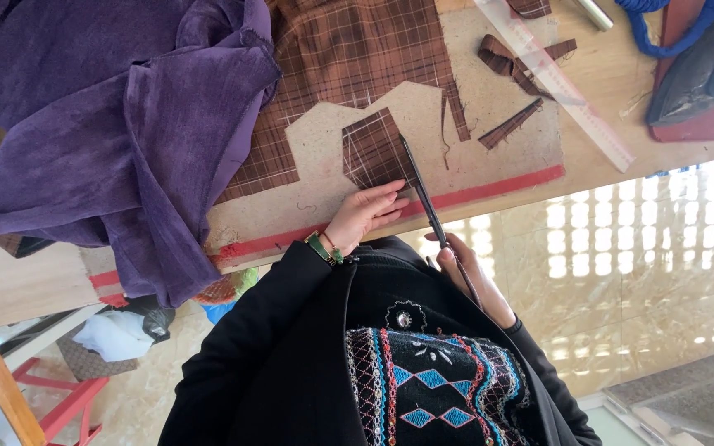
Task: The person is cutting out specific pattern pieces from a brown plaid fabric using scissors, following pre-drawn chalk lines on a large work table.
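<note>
Head view: our left hand lies flat, fingers spread, pinning the small brown plaid piece on the cardboard sheet at table edge; right hand is closed round the handles of the long scissors, blades running to about 11 o'clock along the piece's right edge; we cannot tell whether the blades are parted. Risks, as we judge them: left fingertips sit just beside the blade, so a quick close could nick them; the piece is held on 1 side only, so it could skew and the cut wander off the chalk lines; purple fabric heaped at 9 o'clock could slide in; scraps and clear ruler at 2 o'clock lie well apart.
</note>
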